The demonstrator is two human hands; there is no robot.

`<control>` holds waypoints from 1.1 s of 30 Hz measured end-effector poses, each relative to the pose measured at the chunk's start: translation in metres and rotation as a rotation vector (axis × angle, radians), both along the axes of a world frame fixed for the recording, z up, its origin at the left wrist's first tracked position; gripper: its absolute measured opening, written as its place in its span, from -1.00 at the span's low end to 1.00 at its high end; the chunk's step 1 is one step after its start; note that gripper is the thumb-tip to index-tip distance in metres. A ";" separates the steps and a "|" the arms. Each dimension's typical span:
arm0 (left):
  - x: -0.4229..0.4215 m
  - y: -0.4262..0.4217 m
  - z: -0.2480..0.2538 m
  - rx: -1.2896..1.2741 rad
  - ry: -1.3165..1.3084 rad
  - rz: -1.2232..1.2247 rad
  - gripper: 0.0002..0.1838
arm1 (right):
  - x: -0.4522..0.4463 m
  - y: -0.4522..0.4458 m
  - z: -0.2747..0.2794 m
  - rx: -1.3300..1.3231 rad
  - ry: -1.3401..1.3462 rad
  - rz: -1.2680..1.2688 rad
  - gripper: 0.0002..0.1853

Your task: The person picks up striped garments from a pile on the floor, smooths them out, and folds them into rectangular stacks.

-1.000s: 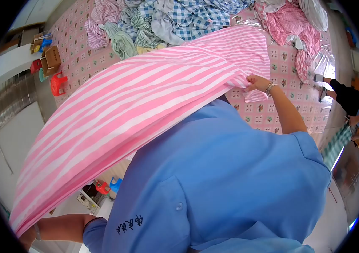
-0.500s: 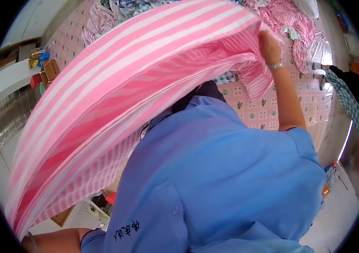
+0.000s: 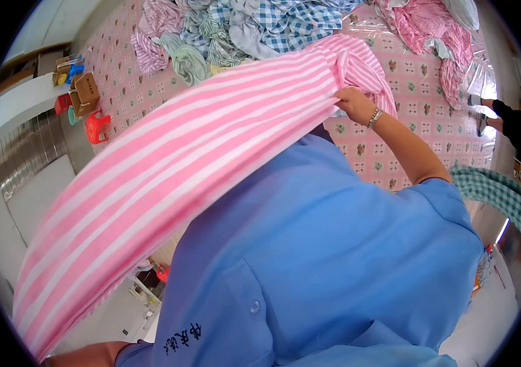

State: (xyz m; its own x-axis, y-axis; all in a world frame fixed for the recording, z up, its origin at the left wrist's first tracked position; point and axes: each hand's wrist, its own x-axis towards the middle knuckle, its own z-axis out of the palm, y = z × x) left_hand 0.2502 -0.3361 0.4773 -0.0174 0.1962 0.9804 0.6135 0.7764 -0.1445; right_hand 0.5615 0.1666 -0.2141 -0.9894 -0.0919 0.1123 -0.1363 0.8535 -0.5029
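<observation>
A long pink-and-white striped sheet (image 3: 168,165) spans the head view from the lower left to the upper right, raised in front of my body. My right hand (image 3: 355,105), with a metal band at the wrist, pinches its edge near the upper right end. Beyond those fingers, part of the sheet hangs bunched. The sheet's other end reaches the lower left, where my left forearm shows at the frame's edge. My left hand itself is out of sight there, so its grip does not show.
Heaped checked and striped linens (image 3: 260,27) lie on the pink patterned table cover (image 3: 419,122). Pink bedding (image 3: 428,30) is at the upper right. A red stool (image 3: 96,126) and cardboard box (image 3: 85,92) stand left. Another person's legs (image 3: 498,116) and green checked cloth (image 3: 495,189) appear right.
My right hand has come down and to the left with the sheet edge. The billowing sheet has flattened and its open fold has closed, uncovering more linens and the red stool.
</observation>
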 end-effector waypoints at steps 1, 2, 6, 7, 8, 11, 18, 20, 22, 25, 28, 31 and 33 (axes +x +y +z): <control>0.001 -0.002 -0.008 0.004 -0.039 0.001 -0.72 | 0.002 0.001 0.003 -0.005 -0.004 0.006 -0.91; 0.002 -0.006 -0.016 0.005 -0.080 0.003 -0.72 | 0.003 0.000 0.007 0.061 -0.070 0.029 -0.84; 0.007 -0.021 -0.048 0.012 -0.217 0.013 -0.72 | 0.002 -0.021 -0.009 0.229 -0.225 -0.155 -0.67; 0.009 -0.024 -0.056 0.013 -0.249 0.016 -0.72 | 0.000 -0.027 -0.018 0.233 -0.223 -0.145 -0.67; 0.010 -0.026 -0.062 0.009 -0.278 0.017 -0.72 | -0.003 -0.036 -0.028 0.243 -0.252 -0.222 -0.66; 0.011 -0.034 -0.078 0.010 -0.351 0.023 -0.72 | -0.014 -0.047 -0.057 0.216 -0.262 -0.382 -0.74; 0.006 -0.047 -0.108 0.020 -0.496 0.025 -0.71 | -0.050 0.121 -0.036 0.353 0.150 -0.771 -0.92; 0.005 -0.050 -0.116 0.027 -0.532 0.030 -0.70 | -0.049 0.173 0.009 0.345 0.260 -0.838 -0.93; 0.002 -0.051 -0.125 0.027 -0.568 0.036 -0.70 | -0.041 0.171 0.050 0.321 0.334 -0.863 -0.93; -0.001 -0.051 -0.127 0.029 -0.605 0.057 -0.69 | -0.013 0.136 0.012 0.189 -0.001 -0.663 -0.92; -0.007 -0.050 -0.127 0.020 -0.650 0.083 -0.68 | 0.041 0.032 0.006 -0.100 -0.671 0.239 -0.80; -0.026 -0.045 -0.107 -0.007 -0.706 0.109 -0.67 | 0.063 -0.032 0.002 -0.330 -0.834 0.120 -0.73; -0.048 -0.039 -0.080 -0.044 -0.777 0.131 -0.66 | 0.079 -0.042 -0.027 -0.282 -0.697 0.107 -0.75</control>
State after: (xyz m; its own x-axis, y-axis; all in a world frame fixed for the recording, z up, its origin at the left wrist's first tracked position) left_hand 0.2018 -0.3749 0.3976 -0.7203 0.1832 0.6691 0.4551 0.8527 0.2564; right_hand 0.6404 0.1247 -0.2409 -0.8275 -0.2517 -0.5019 0.2177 0.6801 -0.7001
